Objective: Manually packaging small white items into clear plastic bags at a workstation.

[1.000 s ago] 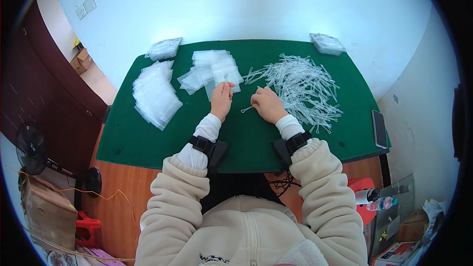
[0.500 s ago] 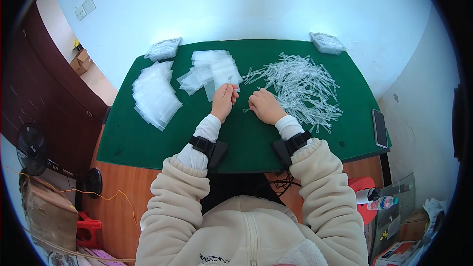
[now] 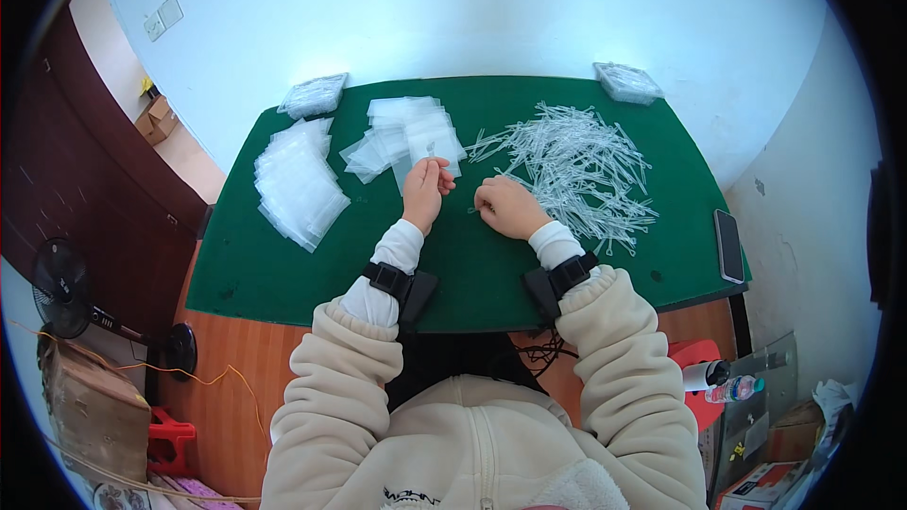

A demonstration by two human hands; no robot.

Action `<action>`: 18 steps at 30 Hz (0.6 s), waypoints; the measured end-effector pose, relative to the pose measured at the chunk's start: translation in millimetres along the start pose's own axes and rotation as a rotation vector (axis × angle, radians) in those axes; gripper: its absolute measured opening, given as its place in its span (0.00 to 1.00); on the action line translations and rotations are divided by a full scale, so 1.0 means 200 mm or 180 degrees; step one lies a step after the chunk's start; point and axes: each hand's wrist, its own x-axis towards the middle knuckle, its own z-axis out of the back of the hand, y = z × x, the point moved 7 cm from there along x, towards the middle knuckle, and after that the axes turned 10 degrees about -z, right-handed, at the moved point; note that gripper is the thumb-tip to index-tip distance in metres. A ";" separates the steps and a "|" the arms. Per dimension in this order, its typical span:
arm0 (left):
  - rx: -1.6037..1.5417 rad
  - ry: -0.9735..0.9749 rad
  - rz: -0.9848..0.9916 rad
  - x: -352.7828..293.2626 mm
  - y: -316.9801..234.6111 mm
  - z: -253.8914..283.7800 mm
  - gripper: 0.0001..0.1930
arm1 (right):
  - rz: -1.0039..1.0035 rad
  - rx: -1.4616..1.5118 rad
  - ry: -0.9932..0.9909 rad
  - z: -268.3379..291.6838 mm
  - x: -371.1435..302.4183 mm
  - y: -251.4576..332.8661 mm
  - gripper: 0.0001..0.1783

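Observation:
My left hand (image 3: 426, 195) is closed in a pinch at the near edge of a fanned stack of clear plastic bags (image 3: 389, 137). Small looped ends of clear plastic sticks (image 3: 431, 147) show above its fingertips. My right hand (image 3: 511, 208) is closed too, beside the near left side of a large loose heap of clear plastic sticks (image 3: 576, 162). A small loop of a clear plastic stick (image 3: 471, 210) pokes out left of its fingers; the rest is hidden by the hand. Left of both hands lies another fanned pile of frosted bags (image 3: 300, 187).
On the green tabletop (image 3: 283, 283), a filled clear packet (image 3: 314, 94) sits at the back left and another packet (image 3: 628, 83) at the back right. A phone (image 3: 727, 246) lies at the right edge. Below are a red stool (image 3: 170, 442) and a fan (image 3: 60, 285).
My left hand has shifted slightly left, and the stick ends above its fingertips have tilted left with it. My right hand has stayed nearly in place beside the heap.

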 end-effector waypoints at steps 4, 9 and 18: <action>-0.0094 0.0306 0.0300 -0.01 0.03 -0.03 0.15 | -0.0444 0.1344 0.0182 0.03 0.01 0.00 0.03; -0.0445 0.0961 0.0983 -0.07 0.08 -0.13 0.15 | -0.1148 0.3702 -0.0093 0.05 0.03 -0.08 0.05; -0.0707 0.1650 0.1187 -0.13 0.02 -0.23 0.16 | -0.1527 0.3579 -0.0502 0.05 0.01 -0.17 0.07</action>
